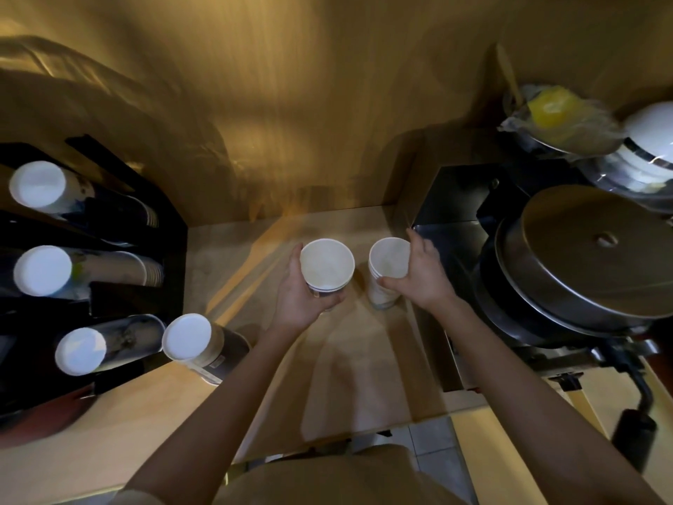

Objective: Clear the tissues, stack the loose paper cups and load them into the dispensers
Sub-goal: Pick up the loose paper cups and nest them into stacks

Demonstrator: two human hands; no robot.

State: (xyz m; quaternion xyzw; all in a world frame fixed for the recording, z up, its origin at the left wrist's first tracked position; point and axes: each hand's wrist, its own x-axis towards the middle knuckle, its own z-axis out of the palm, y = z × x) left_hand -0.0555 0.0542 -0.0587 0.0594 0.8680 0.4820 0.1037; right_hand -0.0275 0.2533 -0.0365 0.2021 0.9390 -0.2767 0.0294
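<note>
The wooden counter [225,395] shows no tissues, so that part looks done. The black dispensers [109,249] on the left already hold rows of cups. The left hand [298,297] grips one small cup stack [327,266] and the right hand [426,275] grips another cup stack [386,271] just beside it, so joining and loading them is left.

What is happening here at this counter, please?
A person holds paper cups in both hands over the counter. The left hand has a grip on one short cup stack; the right hand holds a second stack. The dispensers on the left already hold cups. No tissues show.
</note>
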